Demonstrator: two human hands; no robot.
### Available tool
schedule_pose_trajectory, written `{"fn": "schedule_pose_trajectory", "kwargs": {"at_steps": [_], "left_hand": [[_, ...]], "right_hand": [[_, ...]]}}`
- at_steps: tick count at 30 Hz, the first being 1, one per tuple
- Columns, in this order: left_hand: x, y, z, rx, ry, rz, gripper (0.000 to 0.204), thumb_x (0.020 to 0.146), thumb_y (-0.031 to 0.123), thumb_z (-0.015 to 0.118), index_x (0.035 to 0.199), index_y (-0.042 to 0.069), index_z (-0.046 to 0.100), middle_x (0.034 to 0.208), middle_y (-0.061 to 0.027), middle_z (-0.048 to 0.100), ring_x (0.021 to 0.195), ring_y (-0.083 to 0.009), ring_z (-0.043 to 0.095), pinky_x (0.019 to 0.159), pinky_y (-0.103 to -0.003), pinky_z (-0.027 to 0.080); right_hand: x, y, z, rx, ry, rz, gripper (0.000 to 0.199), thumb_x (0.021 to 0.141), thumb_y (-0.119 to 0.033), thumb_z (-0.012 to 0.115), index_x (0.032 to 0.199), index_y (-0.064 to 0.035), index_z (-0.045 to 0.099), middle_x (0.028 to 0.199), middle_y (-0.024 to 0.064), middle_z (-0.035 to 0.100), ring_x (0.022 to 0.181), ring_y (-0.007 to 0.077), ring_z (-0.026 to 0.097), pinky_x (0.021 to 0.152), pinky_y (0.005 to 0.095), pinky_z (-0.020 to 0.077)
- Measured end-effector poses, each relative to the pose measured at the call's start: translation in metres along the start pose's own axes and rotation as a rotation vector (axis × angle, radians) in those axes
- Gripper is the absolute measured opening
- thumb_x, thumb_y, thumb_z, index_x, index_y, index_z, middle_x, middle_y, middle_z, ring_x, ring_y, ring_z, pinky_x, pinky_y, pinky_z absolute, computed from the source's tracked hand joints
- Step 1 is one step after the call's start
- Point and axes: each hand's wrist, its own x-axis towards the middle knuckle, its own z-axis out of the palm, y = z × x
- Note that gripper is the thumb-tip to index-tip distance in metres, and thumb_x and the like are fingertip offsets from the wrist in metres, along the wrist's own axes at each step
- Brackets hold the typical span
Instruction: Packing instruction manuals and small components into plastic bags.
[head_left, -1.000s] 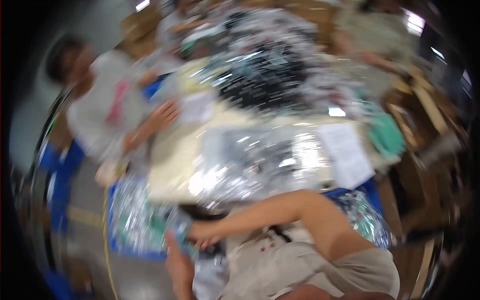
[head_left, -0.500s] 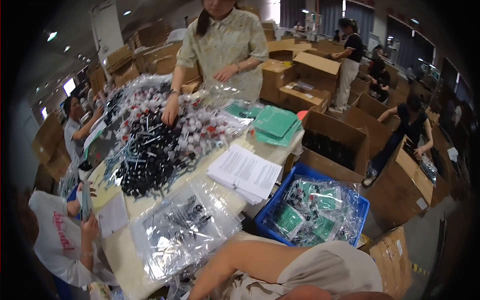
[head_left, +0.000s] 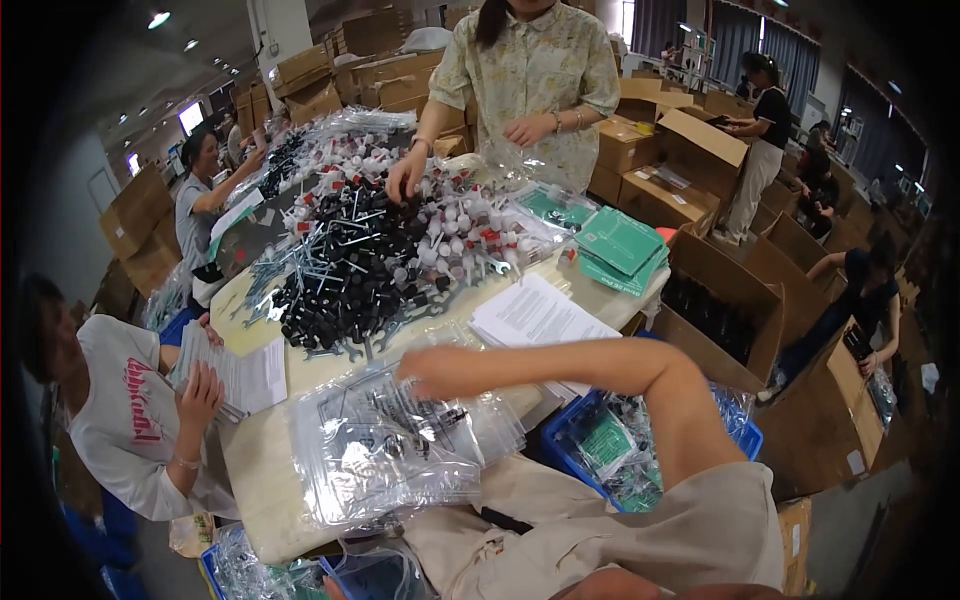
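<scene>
My right hand (head_left: 437, 372) reaches leftward over a stack of clear plastic bags (head_left: 340, 450) on the near part of the table. Motion blurs its fingers, so I cannot make out whether it touches or grips the top bag. Dark small parts (head_left: 395, 410) show through the bags. At the bottom edge a bit of my left hand (head_left: 334, 590) shows beside a blue bin (head_left: 212, 570) of bagged items below the table; its fingers are mostly cut off. Beyond the bags lie a heap of black-capped parts (head_left: 350, 270), metal wrenches (head_left: 415, 312) and printed white sheets (head_left: 535, 312).
A co-worker's hand (head_left: 408, 172) reaches into the heap from across the table. At left another person holds papers (head_left: 200, 365). Green booklets (head_left: 620, 245) lie at the table's right end. A blue crate (head_left: 570, 445) of bagged sets and open cartons (head_left: 735, 300) stand at right.
My right arm has risen from the lower edge and now stretches across the bag stack. The whole view has shifted, so the table sits further right and lower. The person at left has lowered the papers.
</scene>
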Motion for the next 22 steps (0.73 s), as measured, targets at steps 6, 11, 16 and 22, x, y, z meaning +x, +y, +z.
{"fn": "schedule_pose_trajectory", "kwargs": {"at_steps": [6,11,16,22], "left_hand": [[0.014,-0.007,0.003,-0.028,0.082,0.198,0.066,0.075,0.003,0.045,0.138,0.003,0.025,0.126,-0.0315,0.042,0.109,-0.0392,0.05,0.093,-0.04,0.037],[0.063,-0.024,0.034,-0.557,0.098,-0.175,0.031,0.09,0.028,0.044,0.114,0.012,0.052,0.065,-0.0038,0.033,0.053,-0.0139,0.032,0.047,-0.027,0.025],[0.071,-0.023,0.028,-0.69,-0.026,-0.187,0.047,0.091,0.039,0.047,0.134,0.021,0.039,0.05,0.0051,0.024,0.038,-0.0074,0.023,0.034,-0.024,0.018],[0.065,-0.001,0.004,-0.105,0.163,0.413,0.061,0.084,0.014,0.049,0.137,-0.001,0.023,0.139,-0.0227,0.03,0.126,-0.0441,0.029,0.104,-0.042,0.028]], "right_hand": [[-0.056,0.145,-0.103,-0.868,0.161,0.395,0.022,0.074,-0.013,0.054,0.093,-0.0034,0.06,0.09,0.015,0.057,0.087,0.0311,0.058,0.073,0.0444,0.0467],[-0.057,0.205,-0.102,-1.135,0.3,0.419,0.022,0.071,-0.015,0.057,0.09,-0.0038,0.058,0.089,0.0116,0.057,0.079,0.0261,0.06,0.063,0.0412,0.0498],[-0.047,0.238,-0.096,-1.104,0.209,0.477,0.027,0.071,-0.016,0.058,0.093,-0.0017,0.055,0.092,0.0142,0.056,0.078,0.026,0.061,0.055,0.0342,0.0516],[-0.033,0.258,-0.098,-0.847,-0.012,0.688,0.045,0.076,-0.018,0.06,0.115,-0.0027,0.044,0.109,0.0129,0.052,0.103,0.0344,0.054,0.062,0.0389,0.0538]]}}
